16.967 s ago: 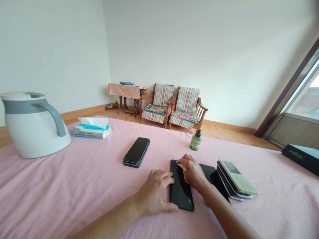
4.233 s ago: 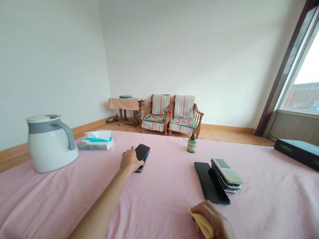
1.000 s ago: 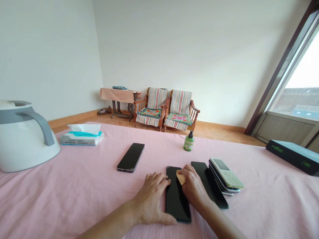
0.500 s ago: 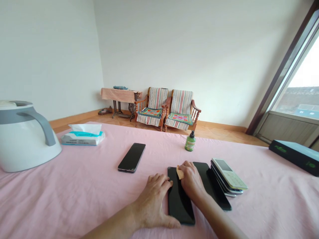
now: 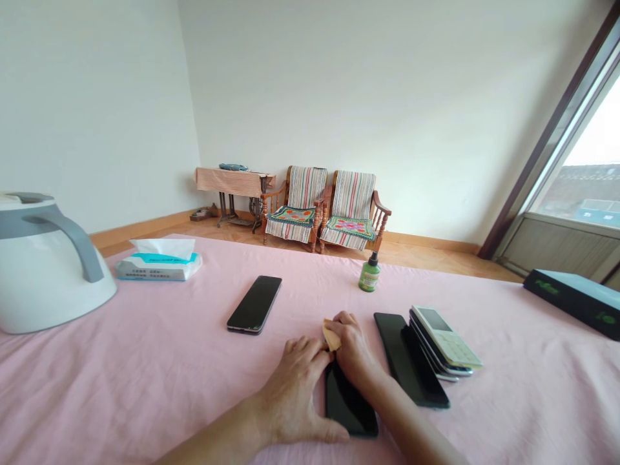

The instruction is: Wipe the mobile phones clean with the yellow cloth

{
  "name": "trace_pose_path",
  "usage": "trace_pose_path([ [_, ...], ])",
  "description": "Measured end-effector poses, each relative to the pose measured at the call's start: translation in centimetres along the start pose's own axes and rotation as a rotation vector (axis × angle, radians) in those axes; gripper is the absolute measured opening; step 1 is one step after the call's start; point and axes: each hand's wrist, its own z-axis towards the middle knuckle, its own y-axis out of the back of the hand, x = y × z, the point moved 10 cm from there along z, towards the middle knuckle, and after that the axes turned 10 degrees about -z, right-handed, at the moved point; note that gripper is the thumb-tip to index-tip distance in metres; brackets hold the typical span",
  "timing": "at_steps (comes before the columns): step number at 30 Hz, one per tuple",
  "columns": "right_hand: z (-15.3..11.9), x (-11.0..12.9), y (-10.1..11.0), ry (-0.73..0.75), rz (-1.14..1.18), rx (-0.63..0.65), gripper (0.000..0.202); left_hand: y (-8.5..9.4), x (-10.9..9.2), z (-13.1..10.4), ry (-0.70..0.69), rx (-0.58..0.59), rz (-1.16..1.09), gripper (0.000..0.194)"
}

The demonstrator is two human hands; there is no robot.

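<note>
A black smartphone (image 5: 347, 400) lies flat in front of me on the pink cloth, its far part covered by my hands. My left hand (image 5: 295, 394) steadies it from the left, with the thumb at the near end and the fingers by the far left edge. Pinched in my right hand (image 5: 352, 349) is a small yellow cloth (image 5: 332, 334), pressed at the phone's far end close to my left fingertips. To the right, another black phone (image 5: 411, 361) leans on a stack of phones topped by a white keypad phone (image 5: 445, 336).
Another phone (image 5: 254, 305) lies to the left. Farther back stand a green pump bottle (image 5: 369, 274) and a tissue pack (image 5: 157, 266). A white kettle (image 5: 51, 271) is at the far left, a black box (image 5: 574, 303) at the far right. Two chairs (image 5: 322, 206) stand beyond the table (image 5: 169, 361).
My right hand has slid left with the yellow cloth, from the phone's upper middle to its far left corner. My left hand keeps its place.
</note>
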Motion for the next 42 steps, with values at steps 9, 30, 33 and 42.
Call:
trace_pose_path([
  [9,0.2,-0.1,-0.2,0.035,0.044,-0.026,0.026,0.0,-0.2,0.0,-0.020,-0.016,-0.011,0.079],
  [30,0.0,0.0,-0.5,0.082,0.070,-0.012,0.027,0.2,-0.5,0.0,0.000,0.002,-0.029,0.081],
  [33,-0.5,0.5,-0.4,0.121,0.099,0.027,0.026,0.2,-0.7,0.0,-0.013,0.007,-0.053,0.080],
  [42,-0.4,1.0,0.3,0.086,0.039,0.027,0.029,0.2,-0.4,-0.1,-0.021,-0.058,-0.027,0.070],
])
